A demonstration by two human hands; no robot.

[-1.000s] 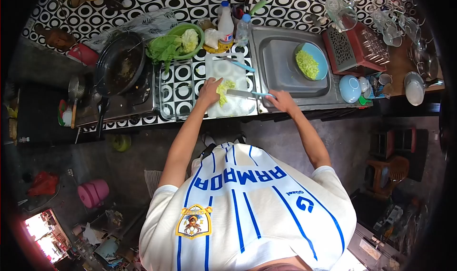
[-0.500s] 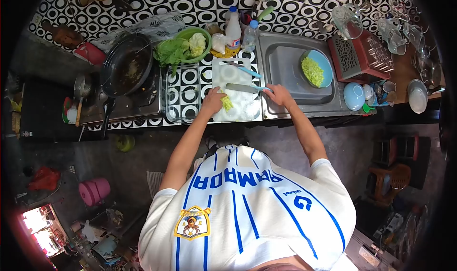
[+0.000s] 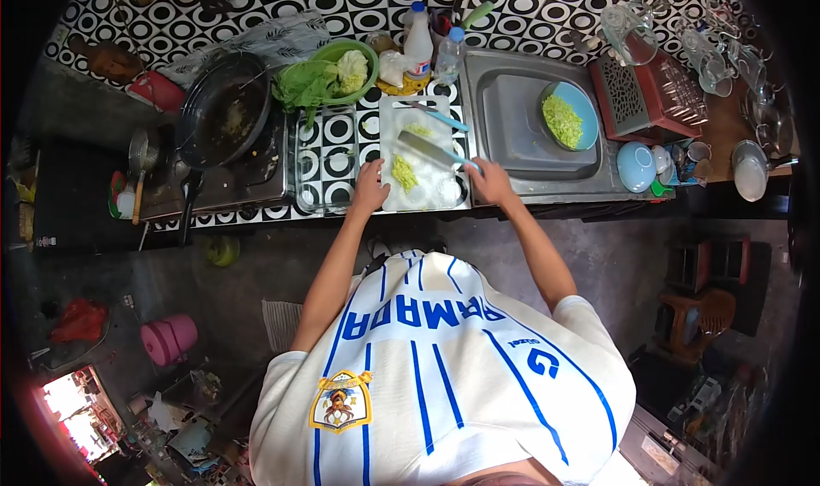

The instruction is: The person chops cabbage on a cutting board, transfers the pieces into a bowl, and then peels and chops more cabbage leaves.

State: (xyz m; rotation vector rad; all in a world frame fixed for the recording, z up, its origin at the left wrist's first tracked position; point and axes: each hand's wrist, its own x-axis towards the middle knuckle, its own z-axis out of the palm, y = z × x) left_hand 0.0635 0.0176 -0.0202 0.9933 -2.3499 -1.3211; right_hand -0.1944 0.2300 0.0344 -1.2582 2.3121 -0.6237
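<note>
My right hand [image 3: 489,182] is closed round the blue handle of a knife [image 3: 424,147], whose wide blade lies slanted over the white cutting board [image 3: 440,197]. Just left of the blade's lower side is a small heap of chopped greens [image 3: 404,173]; more shreds [image 3: 418,130] lie above the blade. My left hand [image 3: 370,189] rests at the board's left edge, near the heap, with nothing in it and its fingers slightly apart. A second knife with a blue handle [image 3: 450,121] lies across the upper part of the board.
A green basket [image 3: 373,72] holds leafy greens. Bottles [image 3: 418,46] stand behind the board. Left are a glass tray [image 3: 327,206] and a black wok [image 3: 224,114]. At right, a blue bowl [image 3: 589,119] of chopped greens sits over the sink [image 3: 487,197], beside a red rack [image 3: 628,102].
My left hand has moved left and down, off the greens to the board's edge. The knife has turned, its tip now further up and left, and my right hand has shifted slightly.
</note>
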